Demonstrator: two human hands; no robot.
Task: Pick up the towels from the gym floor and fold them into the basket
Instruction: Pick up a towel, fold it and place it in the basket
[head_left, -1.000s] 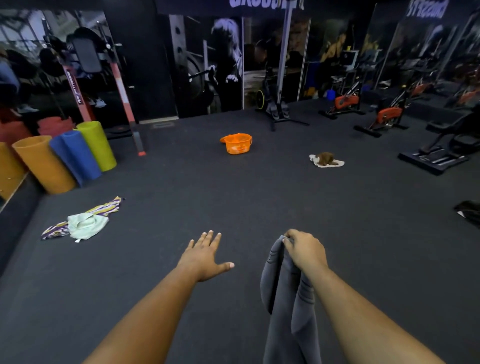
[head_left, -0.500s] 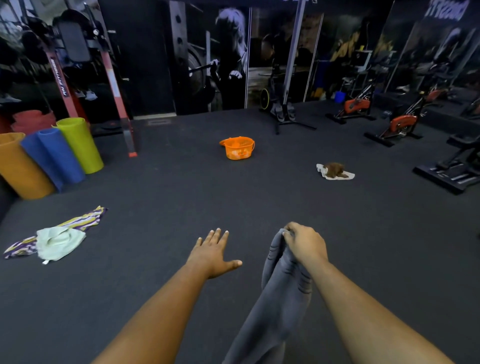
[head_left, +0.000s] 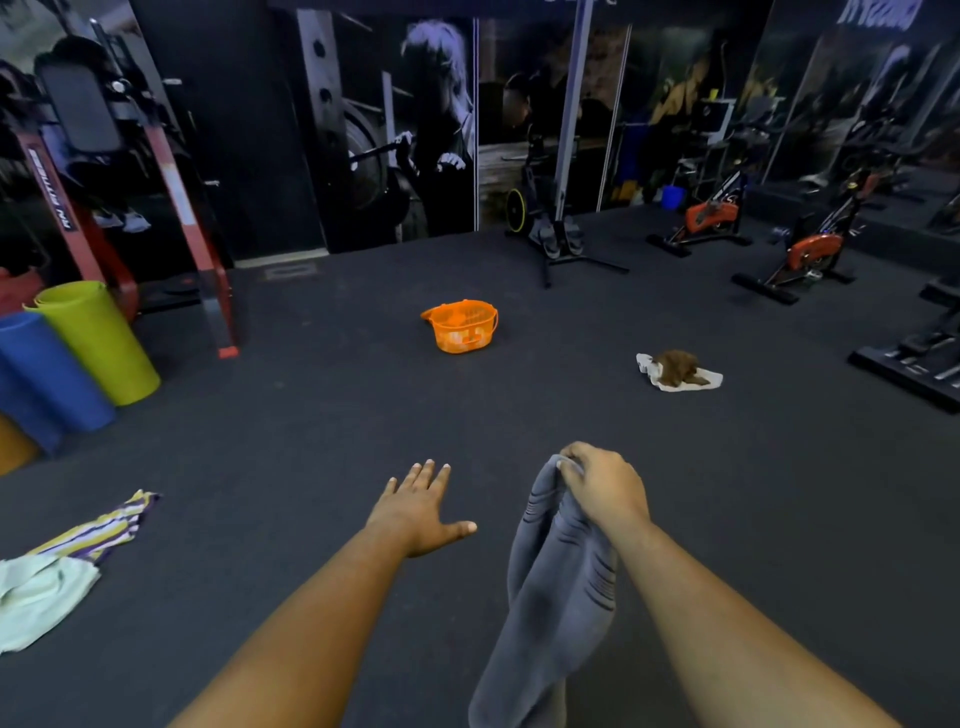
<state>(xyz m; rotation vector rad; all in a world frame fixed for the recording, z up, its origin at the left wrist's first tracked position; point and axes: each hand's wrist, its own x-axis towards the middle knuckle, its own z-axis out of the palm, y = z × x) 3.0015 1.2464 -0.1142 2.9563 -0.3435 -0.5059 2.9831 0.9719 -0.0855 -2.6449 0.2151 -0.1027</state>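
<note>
One grey towel gripped in right hand, left hand spread empty.
Probably fold it before dropping into basket mid-floor.

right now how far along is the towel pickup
Early. The orange basket sits ahead on the floor; whether it holds folded towels cannot be told. In hand: the right hand grips a grey towel. Left: the striped and pale green towels, and the brown-on-white pile.
</note>
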